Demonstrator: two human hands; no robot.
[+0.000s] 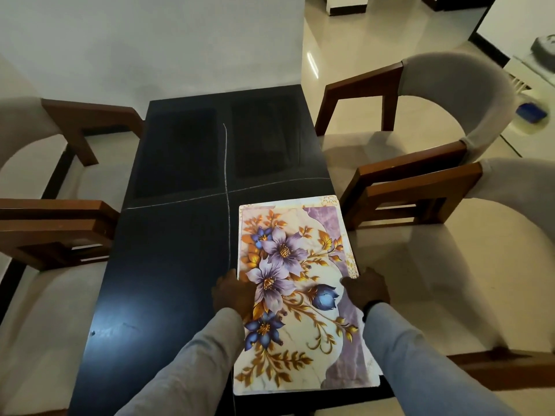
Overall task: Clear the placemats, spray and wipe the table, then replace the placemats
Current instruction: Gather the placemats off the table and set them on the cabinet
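Observation:
A floral placemat [297,283], white with purple and blue flowers and gold leaves, lies on the near right quarter of the dark table [168,265]. My left hand [232,292] rests on the placemat's left edge. My right hand [368,288] is at its right edge, near the table's right side. From above I cannot tell whether the fingers curl under the mat. White chalk-like lines cross the tabletop and split it into quarters.
Cushioned wooden chairs stand close on both sides: two on the right [420,187] and two on the left [51,223]. A white wall lies beyond the table's far end. A blue object [531,112] sits on the glossy floor at far right.

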